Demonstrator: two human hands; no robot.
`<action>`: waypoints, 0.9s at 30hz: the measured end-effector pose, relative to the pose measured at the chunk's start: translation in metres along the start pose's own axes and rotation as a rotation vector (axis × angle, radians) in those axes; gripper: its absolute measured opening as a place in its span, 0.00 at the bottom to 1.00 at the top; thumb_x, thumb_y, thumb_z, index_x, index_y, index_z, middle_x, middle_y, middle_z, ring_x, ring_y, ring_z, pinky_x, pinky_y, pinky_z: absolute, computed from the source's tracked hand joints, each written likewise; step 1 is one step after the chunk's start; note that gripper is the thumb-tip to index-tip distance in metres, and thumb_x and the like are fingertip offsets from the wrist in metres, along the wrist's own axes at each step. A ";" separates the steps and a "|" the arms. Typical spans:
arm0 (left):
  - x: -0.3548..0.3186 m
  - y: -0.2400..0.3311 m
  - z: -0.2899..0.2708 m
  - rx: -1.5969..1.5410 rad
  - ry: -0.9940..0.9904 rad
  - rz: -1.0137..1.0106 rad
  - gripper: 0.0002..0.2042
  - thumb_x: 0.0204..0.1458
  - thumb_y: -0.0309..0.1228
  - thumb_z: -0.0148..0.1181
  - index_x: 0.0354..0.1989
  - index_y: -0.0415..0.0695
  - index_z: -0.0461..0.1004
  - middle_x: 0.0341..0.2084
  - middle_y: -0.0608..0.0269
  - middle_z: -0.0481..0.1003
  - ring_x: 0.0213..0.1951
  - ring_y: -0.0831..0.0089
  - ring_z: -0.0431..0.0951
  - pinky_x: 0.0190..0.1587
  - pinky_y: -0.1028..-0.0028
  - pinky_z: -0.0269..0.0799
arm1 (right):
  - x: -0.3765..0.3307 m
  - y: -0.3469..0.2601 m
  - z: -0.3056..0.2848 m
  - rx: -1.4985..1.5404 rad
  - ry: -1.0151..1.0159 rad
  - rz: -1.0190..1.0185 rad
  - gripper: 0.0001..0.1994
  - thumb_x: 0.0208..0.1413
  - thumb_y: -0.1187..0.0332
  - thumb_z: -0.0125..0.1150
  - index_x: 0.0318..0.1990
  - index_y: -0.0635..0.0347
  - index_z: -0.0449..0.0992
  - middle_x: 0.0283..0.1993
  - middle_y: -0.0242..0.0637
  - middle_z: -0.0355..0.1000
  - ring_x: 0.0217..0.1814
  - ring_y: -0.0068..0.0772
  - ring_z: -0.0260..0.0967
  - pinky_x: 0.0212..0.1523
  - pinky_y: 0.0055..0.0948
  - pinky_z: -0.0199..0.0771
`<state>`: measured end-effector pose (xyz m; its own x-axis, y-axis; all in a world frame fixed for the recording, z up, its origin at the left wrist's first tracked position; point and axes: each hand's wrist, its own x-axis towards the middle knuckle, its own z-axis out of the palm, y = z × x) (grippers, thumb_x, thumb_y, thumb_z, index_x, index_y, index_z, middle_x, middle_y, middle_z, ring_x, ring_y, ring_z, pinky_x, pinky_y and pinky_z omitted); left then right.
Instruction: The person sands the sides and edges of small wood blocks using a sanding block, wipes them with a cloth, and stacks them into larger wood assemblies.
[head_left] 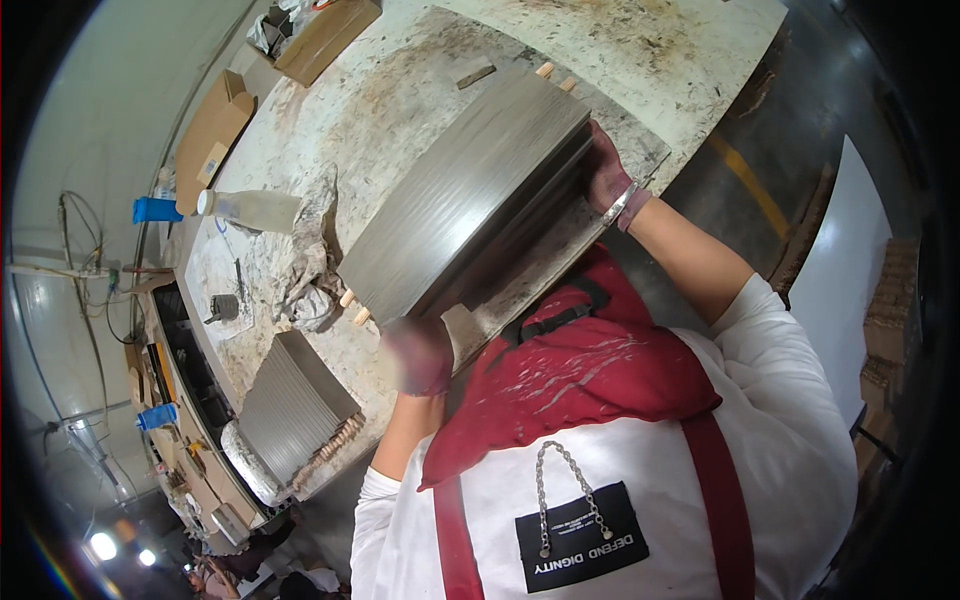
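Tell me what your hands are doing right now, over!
Left hand and right hand grip opposite ends of the grey board stack. Stack rests on the stained workbench. Crumpled rag lies just left of it.

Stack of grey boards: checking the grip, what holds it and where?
Both hands: left hand at the stack of grey boards' near end, right hand at its far end.

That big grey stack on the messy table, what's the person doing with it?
A person in a white shirt and red apron is gripping a thick stack of flat grey wooden panels at both ends, left hand near one end, right hand at the other. Short wooden dowel pegs poke out of its ends. It sits on a stained white worktable. A crumpled rag and a clear plastic bottle lie beside it, and a second grey panel stack rests nearer the table's edge.
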<state>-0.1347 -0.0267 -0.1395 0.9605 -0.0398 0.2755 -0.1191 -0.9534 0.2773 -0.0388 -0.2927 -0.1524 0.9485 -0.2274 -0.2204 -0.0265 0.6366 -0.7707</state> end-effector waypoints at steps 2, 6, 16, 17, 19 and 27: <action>-0.001 -0.012 0.005 -0.019 0.082 0.085 0.07 0.49 0.31 0.56 0.30 0.43 0.78 0.27 0.48 0.77 0.26 0.51 0.77 0.28 0.59 0.72 | 0.002 0.000 -0.001 -0.006 -0.001 -0.016 0.32 0.60 0.43 0.48 0.62 0.60 0.64 0.57 0.28 0.65 0.59 0.23 0.59 0.61 0.22 0.52; -0.018 -0.049 0.011 -0.032 -0.079 0.082 0.07 0.50 0.32 0.55 0.27 0.43 0.76 0.24 0.51 0.74 0.24 0.54 0.73 0.26 0.60 0.67 | 0.007 -0.006 -0.017 -0.148 0.033 0.007 0.34 0.59 0.41 0.46 0.62 0.61 0.62 0.54 0.27 0.67 0.51 0.21 0.62 0.53 0.22 0.59; -0.027 -0.061 0.083 -0.140 0.034 0.452 0.14 0.44 0.32 0.62 0.41 0.47 0.78 0.39 0.57 0.78 0.33 0.58 0.79 0.36 0.65 0.76 | 0.015 0.025 -0.020 -0.050 0.126 0.092 0.27 0.62 0.52 0.46 0.63 0.59 0.63 0.58 0.30 0.66 0.55 0.24 0.62 0.57 0.24 0.58; -0.035 -0.072 0.092 -0.136 -0.049 0.343 0.14 0.45 0.35 0.62 0.42 0.48 0.78 0.39 0.58 0.78 0.35 0.59 0.79 0.38 0.64 0.75 | 0.020 0.028 -0.025 -0.039 0.125 0.106 0.26 0.63 0.53 0.45 0.63 0.59 0.62 0.59 0.31 0.66 0.57 0.25 0.62 0.59 0.24 0.57; -0.044 -0.086 0.106 -0.072 -0.291 0.109 0.15 0.46 0.40 0.61 0.42 0.49 0.79 0.39 0.58 0.78 0.40 0.59 0.78 0.43 0.63 0.73 | 0.025 0.035 -0.044 0.067 0.073 0.030 0.25 0.63 0.55 0.44 0.62 0.61 0.63 0.60 0.34 0.65 0.59 0.27 0.61 0.61 0.25 0.56; -0.054 -0.105 0.157 0.043 -0.504 0.223 0.18 0.46 0.47 0.58 0.38 0.48 0.80 0.37 0.52 0.77 0.42 0.55 0.76 0.43 0.61 0.72 | 0.020 0.050 -0.042 0.023 -0.093 -0.230 0.16 0.57 0.65 0.46 0.43 0.68 0.74 0.49 0.43 0.72 0.53 0.37 0.66 0.64 0.33 0.54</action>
<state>-0.1345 0.0285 -0.3279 0.9159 -0.3707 -0.1539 -0.3335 -0.9162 0.2222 -0.0343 -0.2968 -0.2205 0.9537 -0.3005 0.0163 0.2000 0.5923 -0.7805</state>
